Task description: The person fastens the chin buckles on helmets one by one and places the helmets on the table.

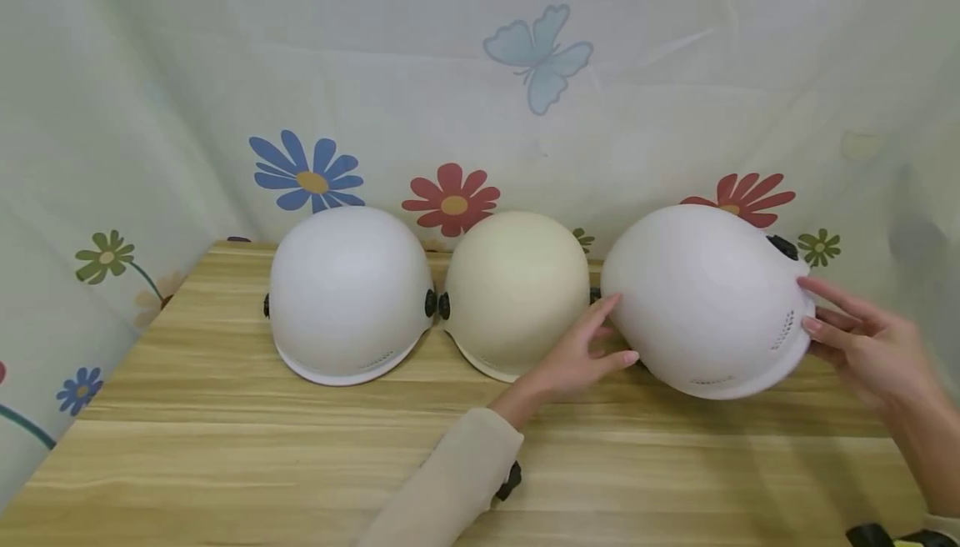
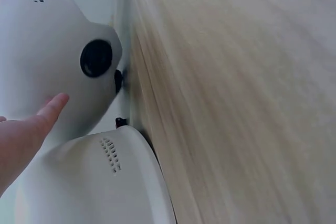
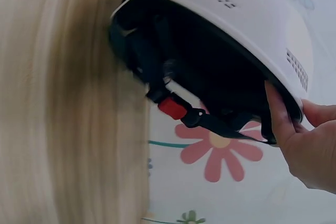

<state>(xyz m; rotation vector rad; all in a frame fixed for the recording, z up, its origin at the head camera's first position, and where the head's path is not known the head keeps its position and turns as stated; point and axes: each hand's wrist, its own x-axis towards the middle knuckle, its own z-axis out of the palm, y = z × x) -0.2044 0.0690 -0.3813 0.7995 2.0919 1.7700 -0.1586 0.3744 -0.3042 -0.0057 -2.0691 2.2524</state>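
Observation:
A white helmet (image 1: 697,297) leans at the right end of a row, its right side raised off the wooden table (image 1: 315,455). My right hand (image 1: 873,343) pinches its rim, thumb outside and fingers inside, as the right wrist view shows. Beneath the shell hang black straps with a red buckle (image 3: 172,108). My left hand (image 1: 577,355) is at the helmet's left side with fingers extended, the fingertips right at the shell. Just left of it sits a cream helmet (image 1: 517,288), partly overlapped by that hand in the head view.
Another white helmet (image 1: 348,288) stands at the left of the row, its black side knob close to the cream one's. Behind the table hangs a pale curtain (image 1: 637,138) printed with flowers and a blue butterfly.

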